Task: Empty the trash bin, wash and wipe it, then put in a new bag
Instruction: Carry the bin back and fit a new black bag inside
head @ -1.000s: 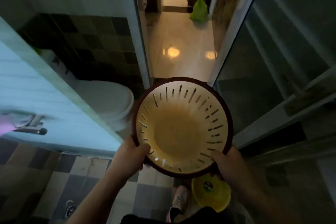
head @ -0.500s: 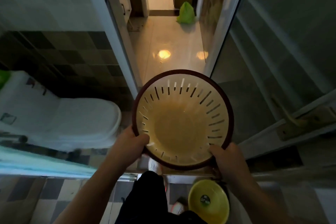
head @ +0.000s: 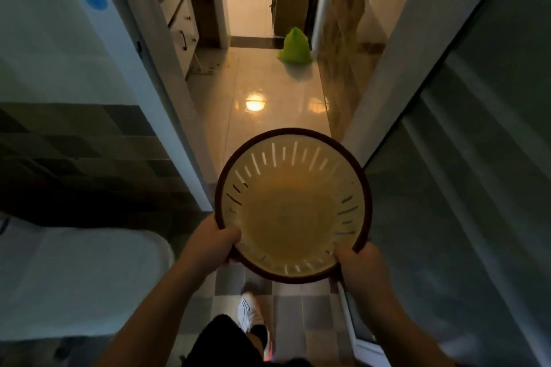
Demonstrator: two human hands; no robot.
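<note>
As the doorway is drawing nearer, left hand (head: 215, 240) and right hand (head: 359, 264) are gripping the empty trash bin (head: 293, 205), heading toward twelve o'clock, the bag still to come.

We stand in a dim bathroom with a checkered tile floor (head: 301, 316) and a white toilet (head: 74, 280) to our left. Ahead, a glossy hallway floor (head: 268, 92) reflects a warm light, a white cabinet (head: 182, 24) on its left, a cardboard box (head: 293, 0) further off.
</note>
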